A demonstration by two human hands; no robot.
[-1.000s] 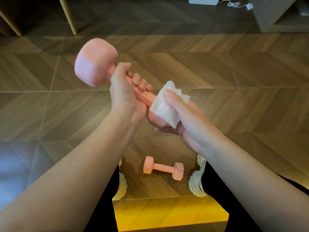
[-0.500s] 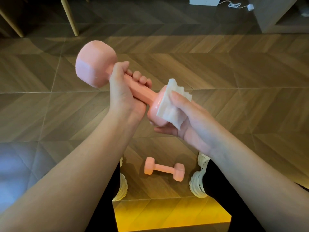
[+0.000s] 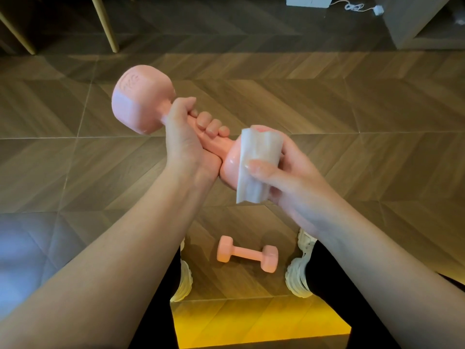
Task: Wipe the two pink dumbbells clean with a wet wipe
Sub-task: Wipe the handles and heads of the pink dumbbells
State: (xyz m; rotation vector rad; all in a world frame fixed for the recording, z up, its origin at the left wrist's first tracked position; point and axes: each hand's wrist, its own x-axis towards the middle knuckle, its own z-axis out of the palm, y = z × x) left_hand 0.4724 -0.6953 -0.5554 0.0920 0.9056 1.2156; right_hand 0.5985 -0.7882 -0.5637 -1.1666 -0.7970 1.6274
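Hands of a person fill the middle of the view, seen from above against a floor of brown wooden chevron boards (image 3: 352, 117). The left hand (image 3: 186, 144) has its fingers and thumb curled round the handle of a smooth pink dumbbell with blocky heads (image 3: 141, 102). It is held in the air at the centre, tilted, with one head up toward 11 o'clock and the other down toward 4 o'clock. The right hand (image 3: 289, 177) cups that lower head and grips a folded white wet wipe (image 3: 256, 170) against it, the thumb pinning the wipe from the near side and the fingers curled behind.

A second, matching pink dumbbell (image 3: 247, 254) lies flat on the floor at 6 o'clock, well below the hands, between two white chunky-soled shoes (image 3: 297, 275). Black trouser legs (image 3: 158, 318) rise from the shoes. Pale wooden furniture legs (image 3: 105, 26) stand at 11 o'clock. At 1 o'clock a white box (image 3: 309, 0) and a white cable (image 3: 352, 6) lie near a grey cabinet (image 3: 402, 21).
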